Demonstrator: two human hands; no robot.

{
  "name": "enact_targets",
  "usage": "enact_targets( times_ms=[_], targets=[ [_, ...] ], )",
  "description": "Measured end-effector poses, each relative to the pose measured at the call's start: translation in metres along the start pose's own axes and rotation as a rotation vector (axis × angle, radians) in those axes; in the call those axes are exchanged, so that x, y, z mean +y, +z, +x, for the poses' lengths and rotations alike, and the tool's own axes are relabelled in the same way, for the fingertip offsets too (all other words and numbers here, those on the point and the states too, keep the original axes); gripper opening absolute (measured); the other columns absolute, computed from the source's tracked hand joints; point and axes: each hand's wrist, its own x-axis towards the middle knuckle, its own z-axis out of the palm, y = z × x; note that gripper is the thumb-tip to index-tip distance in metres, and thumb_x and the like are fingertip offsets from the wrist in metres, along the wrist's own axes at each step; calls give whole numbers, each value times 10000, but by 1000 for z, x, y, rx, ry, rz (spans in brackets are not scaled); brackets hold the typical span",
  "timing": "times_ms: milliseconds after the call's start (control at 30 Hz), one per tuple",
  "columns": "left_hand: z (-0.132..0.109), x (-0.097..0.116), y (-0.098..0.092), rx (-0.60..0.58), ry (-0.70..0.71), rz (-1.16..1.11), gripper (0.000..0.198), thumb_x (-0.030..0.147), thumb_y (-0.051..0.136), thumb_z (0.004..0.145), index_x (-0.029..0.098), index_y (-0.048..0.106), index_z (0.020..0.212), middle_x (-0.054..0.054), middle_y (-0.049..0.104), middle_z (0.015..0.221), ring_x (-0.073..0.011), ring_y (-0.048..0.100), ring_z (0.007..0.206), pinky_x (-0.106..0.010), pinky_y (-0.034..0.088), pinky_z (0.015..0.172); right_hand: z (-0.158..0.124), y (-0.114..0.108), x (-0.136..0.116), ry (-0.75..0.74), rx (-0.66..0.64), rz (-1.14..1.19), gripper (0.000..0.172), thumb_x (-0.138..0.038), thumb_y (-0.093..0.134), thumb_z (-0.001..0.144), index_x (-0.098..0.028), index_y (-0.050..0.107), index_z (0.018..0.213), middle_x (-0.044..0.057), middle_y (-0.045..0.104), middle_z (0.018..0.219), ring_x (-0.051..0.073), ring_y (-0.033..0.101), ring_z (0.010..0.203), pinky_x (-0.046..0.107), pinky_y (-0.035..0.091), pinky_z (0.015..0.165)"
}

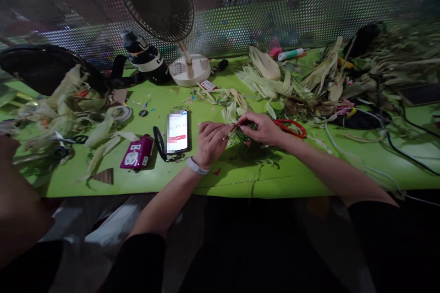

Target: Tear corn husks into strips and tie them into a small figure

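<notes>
My left hand (213, 141), with a pale band (198, 166) around its wrist, has its fingers pinched together over the green table (192, 185). Fingertip to fingertip with it, my right hand (261, 128) is pinched too. Whatever thin piece lies between the fingers is too small and dark to make out. Fine green sprigs (271, 158) spread below and around my right hand. Pale strips of corn husk (229, 113) lie just behind the fingertips. Beside my right wrist is a red ring (296, 127), partly covered by the forearm.
Left of my hands lie a lit phone (177, 132), a purple box (137, 153), scissors (70, 140) and tape (122, 113). Behind stand a fan (190, 69) and a bottle (146, 59). Husks (264, 71) and cables (380, 121) crowd the right. Another person's arm (19, 187) reaches in at left.
</notes>
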Motion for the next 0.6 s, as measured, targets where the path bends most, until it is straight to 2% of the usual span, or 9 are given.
enact_targets(
  times_ms=[133, 267, 433, 600],
  targets=[
    [-2, 3, 2, -11, -124, -8, 157, 206, 604, 943, 205, 722, 1047, -51, 796, 885, -168, 712, 827, -325, 530, 767, -5, 3, 2, -135, -4, -173, 230, -268, 594, 884, -173, 615, 1092, 96, 700, 1003, 196, 645, 854, 340, 522, 801],
    [-2, 5, 5, 26, -220, -105, 198, 141, 630, 913, 195, 715, 1084, -48, 794, 927, -160, 710, 852, -300, 574, 762, -8, 8, 9, -194, 31, -331, 181, -248, 488, 981, -183, 621, 1085, 119, 692, 1026, 228, 647, 926, 371, 530, 835],
    [-3, 3, 3, -53, -165, -174, 417, 47, 592, 888, 221, 692, 1253, -51, 788, 965, -165, 684, 870, -308, 568, 784, -10, 11, 12, -270, 15, -439, 228, -228, 447, 1012, -192, 648, 1114, 127, 699, 1024, 249, 645, 951, 411, 535, 876],
    [-5, 2, 2, -142, -175, -182, 430, 46, 587, 893, 213, 686, 1278, -69, 772, 991, -175, 675, 883, -314, 572, 769, -11, 9, 12, -318, 4, -495, 242, -215, 442, 1016, -198, 665, 1110, 123, 716, 1032, 245, 656, 976, 415, 539, 897]
  ],
)
